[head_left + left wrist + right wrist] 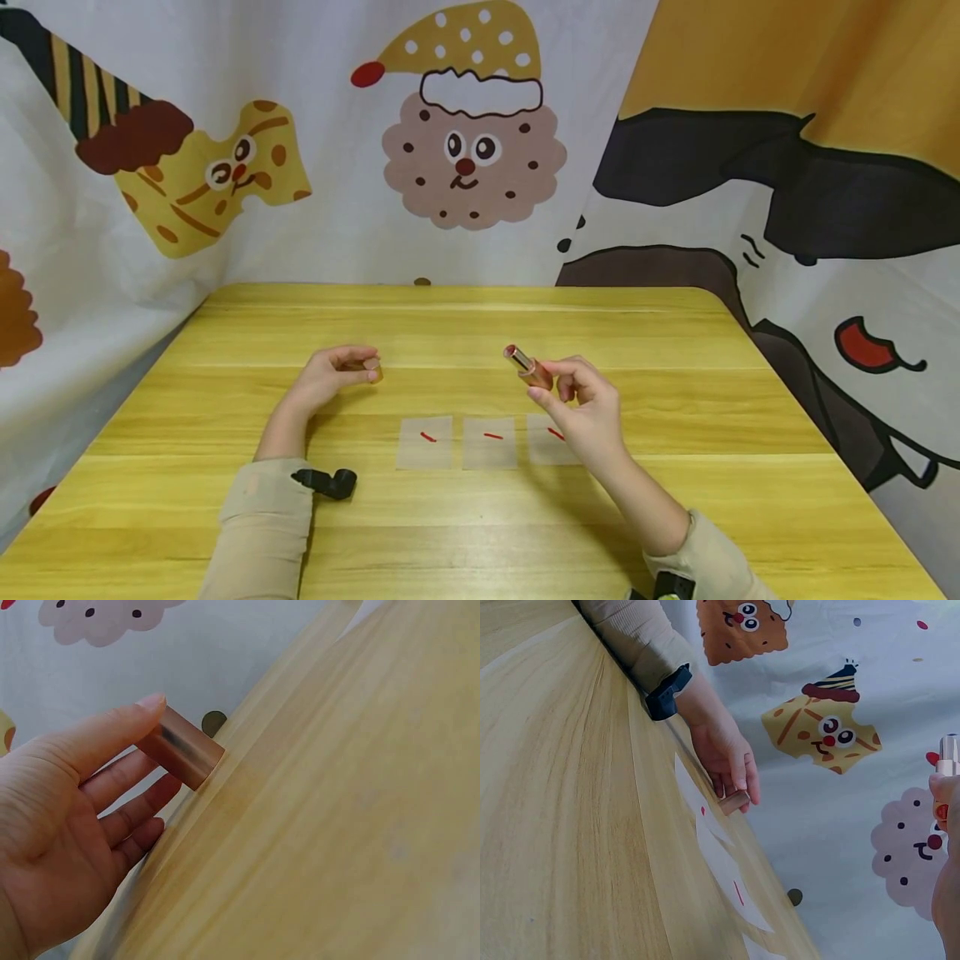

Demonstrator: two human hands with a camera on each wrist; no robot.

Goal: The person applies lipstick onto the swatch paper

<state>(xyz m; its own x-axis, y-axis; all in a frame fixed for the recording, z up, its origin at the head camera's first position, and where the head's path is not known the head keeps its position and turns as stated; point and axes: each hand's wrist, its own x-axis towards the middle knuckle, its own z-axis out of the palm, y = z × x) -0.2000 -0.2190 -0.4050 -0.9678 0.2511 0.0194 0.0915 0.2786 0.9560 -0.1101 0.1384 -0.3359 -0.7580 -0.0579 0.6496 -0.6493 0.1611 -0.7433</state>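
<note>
My right hand (594, 410) pinches an uncapped lipstick (534, 371) above the table, its reddish tip tilted up to the left. In the right wrist view only part of the lipstick's tube (949, 759) shows, at the right edge. On the left, my left hand (324, 380) holds the copper-coloured lipstick cap (184, 750) between thumb and fingers, with its lower end at the tabletop. Three pale paper squares lie in a row between the hands: a left one (424, 454), a middle one (489, 455) and a right one (551, 454). Each bears a short red stroke; my right hand partly covers the right square.
The wooden table (465, 533) reaches back to a curtain (330, 242) printed with cartoon biscuits. A black strap device (327, 482) sits on the left sleeve, and another dark device (672, 586) on the right cuff.
</note>
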